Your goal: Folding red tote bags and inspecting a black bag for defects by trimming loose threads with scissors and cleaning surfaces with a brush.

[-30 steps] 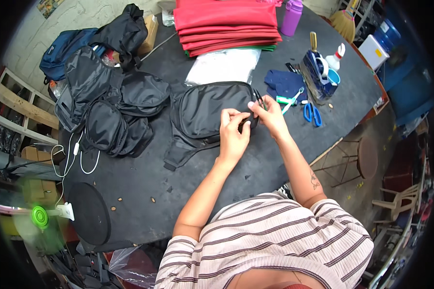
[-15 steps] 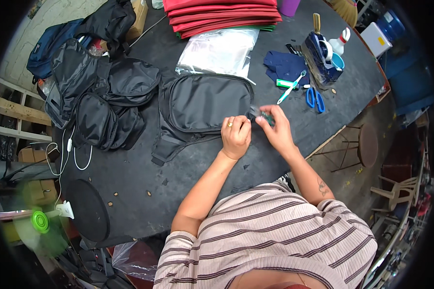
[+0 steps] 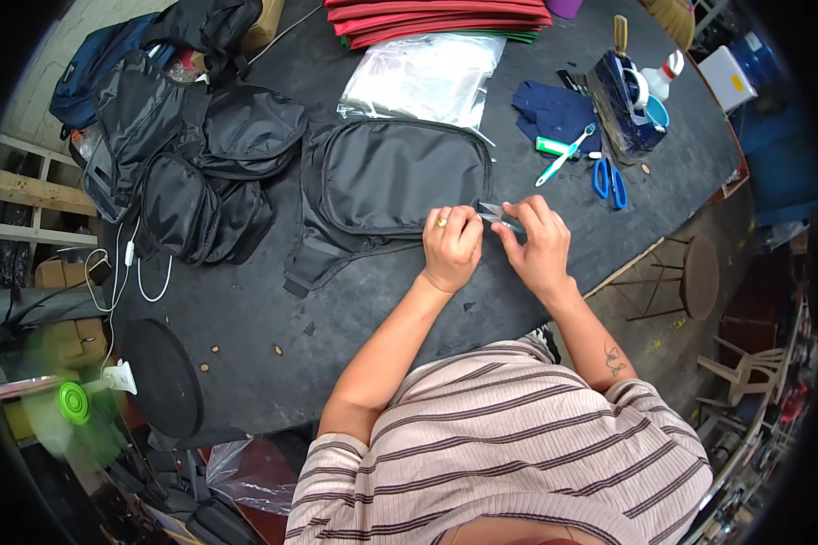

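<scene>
A black bag (image 3: 404, 177) with a rounded front panel lies flat on the dark table. At its lower right edge my left hand (image 3: 452, 247), wearing a ring, is closed in a pinch on the bag's edge. My right hand (image 3: 538, 245) grips small thread snips (image 3: 493, 213) between thumb and fingers. The metal blades point left, close to the left fingertips and the bag's right side. Whatever lies between the blades is too small to make out.
More black bags (image 3: 204, 182) are heaped at the left. Clear plastic sheets (image 3: 423, 80) and stacked red fabric (image 3: 436, 20) lie beyond. To the right are a navy cloth (image 3: 554, 116), a toothbrush (image 3: 568, 154), blue-handled scissors (image 3: 610, 184) and a tool holder (image 3: 627, 109).
The snips' blades show more plainly now, and my right hand has turned and shifted slightly. My left hand keeps its pinch. The whole view has shifted a little.
</scene>
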